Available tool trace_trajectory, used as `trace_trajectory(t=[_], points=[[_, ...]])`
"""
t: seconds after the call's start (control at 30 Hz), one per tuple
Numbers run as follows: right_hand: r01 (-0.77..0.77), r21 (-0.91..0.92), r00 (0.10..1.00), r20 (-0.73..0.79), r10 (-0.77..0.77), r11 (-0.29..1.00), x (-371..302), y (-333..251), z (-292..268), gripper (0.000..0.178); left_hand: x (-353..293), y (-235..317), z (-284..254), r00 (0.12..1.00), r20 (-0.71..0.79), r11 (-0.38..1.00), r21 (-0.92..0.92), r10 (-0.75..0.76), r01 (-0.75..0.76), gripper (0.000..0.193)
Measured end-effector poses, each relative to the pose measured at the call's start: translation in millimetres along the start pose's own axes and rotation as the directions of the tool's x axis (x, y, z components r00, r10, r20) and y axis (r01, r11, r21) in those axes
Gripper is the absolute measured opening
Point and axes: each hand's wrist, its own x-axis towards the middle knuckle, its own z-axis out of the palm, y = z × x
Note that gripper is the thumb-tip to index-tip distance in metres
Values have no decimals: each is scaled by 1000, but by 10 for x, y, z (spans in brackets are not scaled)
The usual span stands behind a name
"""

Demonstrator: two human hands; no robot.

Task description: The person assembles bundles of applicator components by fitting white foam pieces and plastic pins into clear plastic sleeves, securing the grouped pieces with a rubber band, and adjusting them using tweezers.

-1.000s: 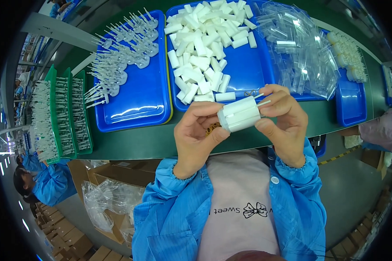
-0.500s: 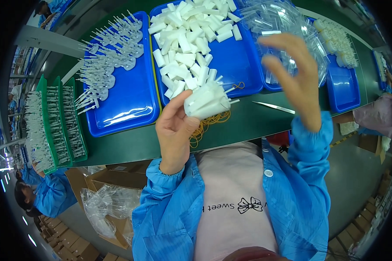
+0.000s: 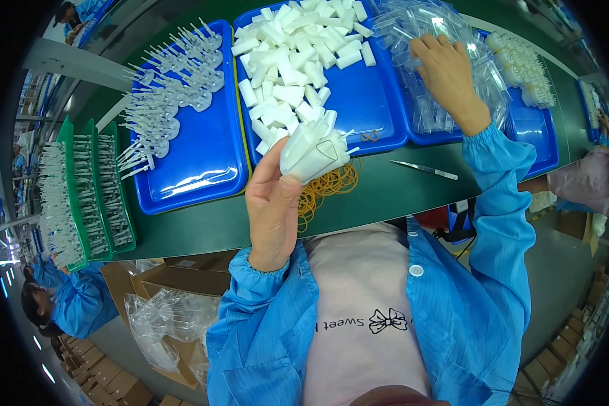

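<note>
My left hand is closed round a white part with several thin prongs, held tilted above the table's front edge. White block-like pieces appear bunched round its prongs, and a faint rectangular outline shows on its near side. At the right, my right hand reaches into a heap of clear plastic pieces in a blue tray. Its fingers are bent and close together; what lies between the fingertips is hidden. Loose white blocks fill much of the middle blue tray.
Pronged white parts lie in the left blue tray, beside green racks of similar pieces. Yellow rubber bands and tweezers rest on the green table. Small pale parts sit at the far right.
My right hand has moved up and away from me, from open above the table to bent fingers among the clear pieces. My left hand has turned the white part slightly.
</note>
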Motion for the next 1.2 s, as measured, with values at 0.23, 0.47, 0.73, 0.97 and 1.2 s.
trace_trajectory(t=[0.23, 0.47, 0.73, 0.97, 1.2], points=[[-14, 325, 984, -164, 71, 946, 26, -34, -247, 26, 25, -23, 35, 1000, -16, 1000, 9, 10, -10, 61], [50, 977, 988, -78, 133, 205, -123, -569, -1021, 24, -27, -20, 119, 960, 42, 862, 430, 277, -267, 60], [182, 776, 968, -34, -248, 604, -122, -820, -1403, 28, -16, -36, 104, 906, 194, 687, 598, 376, -413, 65], [191, 702, 902, 150, -405, 686, -93, -856, -1385, 37, -16, -18, 84, 947, 192, 839, 443, 256, -317, 64], [275, 731, 775, 215, -594, 624, -20, -724, -1303, 39, -16, 24, 69, 983, 183, 965, 259, -7, -41, 57]])
